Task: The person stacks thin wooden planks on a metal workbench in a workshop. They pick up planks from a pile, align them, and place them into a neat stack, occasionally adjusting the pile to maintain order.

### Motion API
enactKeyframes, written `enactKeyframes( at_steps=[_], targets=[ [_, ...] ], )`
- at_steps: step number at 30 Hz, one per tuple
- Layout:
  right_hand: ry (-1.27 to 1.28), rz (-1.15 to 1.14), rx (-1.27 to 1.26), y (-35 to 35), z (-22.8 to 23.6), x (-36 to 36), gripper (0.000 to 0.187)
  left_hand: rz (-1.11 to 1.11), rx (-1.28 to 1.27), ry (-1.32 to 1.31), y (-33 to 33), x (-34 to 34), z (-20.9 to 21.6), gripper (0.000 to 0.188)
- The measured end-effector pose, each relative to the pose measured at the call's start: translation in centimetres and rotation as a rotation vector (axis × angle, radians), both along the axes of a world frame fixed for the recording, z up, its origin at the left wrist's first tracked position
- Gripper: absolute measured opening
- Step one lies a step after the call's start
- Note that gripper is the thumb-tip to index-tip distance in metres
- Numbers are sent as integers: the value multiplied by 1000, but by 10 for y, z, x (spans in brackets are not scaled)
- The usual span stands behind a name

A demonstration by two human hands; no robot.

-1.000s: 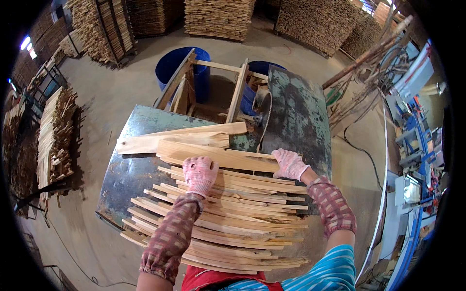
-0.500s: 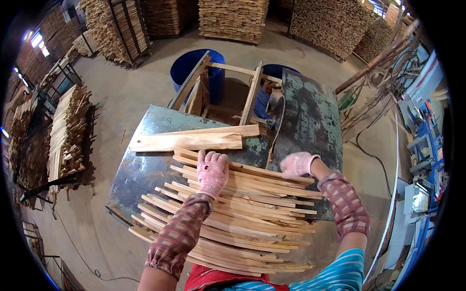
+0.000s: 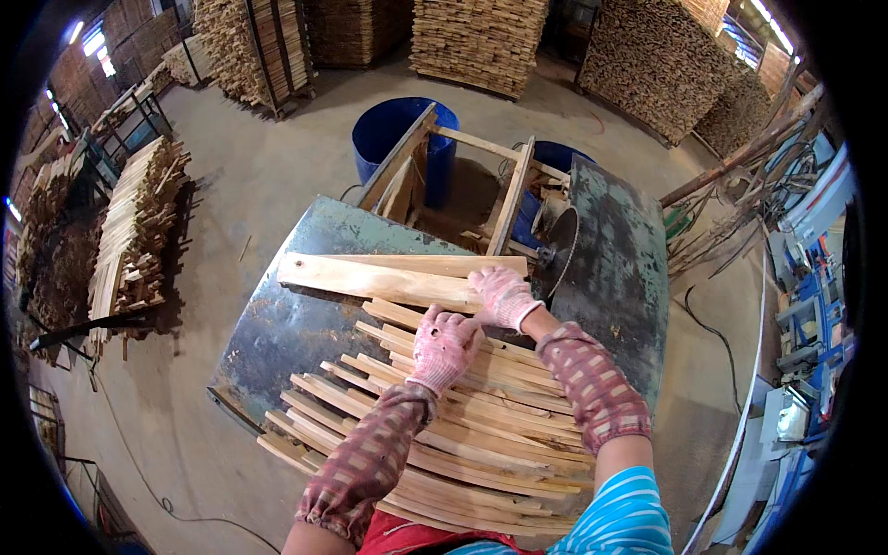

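Our gloved right hand (image 3: 502,297) lies over the right end of the pale plank (image 3: 370,279), fingers bent; we cannot tell whether it pinches the wood. Our left hand (image 3: 447,346), its fingers curled, sits just beside it on the row of sawn strips (image 3: 518,435); its grip is hidden too. The plank lies ahead of our hands and mostly to their left, its long axis running left to right across the saw table (image 3: 254,347), with the right hand nearer. A second board (image 3: 430,264) lies along its far edge. Beyond the right hand stands a circular saw blade (image 3: 564,248), then a blue barrel (image 3: 396,139) and timber stacks (image 3: 476,42). We can read no label on the wood or table.
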State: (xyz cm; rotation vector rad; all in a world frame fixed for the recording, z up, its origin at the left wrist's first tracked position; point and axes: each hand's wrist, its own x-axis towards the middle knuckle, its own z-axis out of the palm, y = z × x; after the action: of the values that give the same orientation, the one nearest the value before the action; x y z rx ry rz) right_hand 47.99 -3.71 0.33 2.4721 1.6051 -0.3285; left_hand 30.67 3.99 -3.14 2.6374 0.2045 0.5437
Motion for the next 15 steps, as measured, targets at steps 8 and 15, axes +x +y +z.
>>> enactKeyframes(
  at_steps=[8,15],
  targets=[
    [162,-190,-162,-106,40,19,79,160,13,24,-12,11,-1,18],
    [369,-207,-127,-139,32,13,39,191,175,-150,-18,11,15,42]
  ],
)
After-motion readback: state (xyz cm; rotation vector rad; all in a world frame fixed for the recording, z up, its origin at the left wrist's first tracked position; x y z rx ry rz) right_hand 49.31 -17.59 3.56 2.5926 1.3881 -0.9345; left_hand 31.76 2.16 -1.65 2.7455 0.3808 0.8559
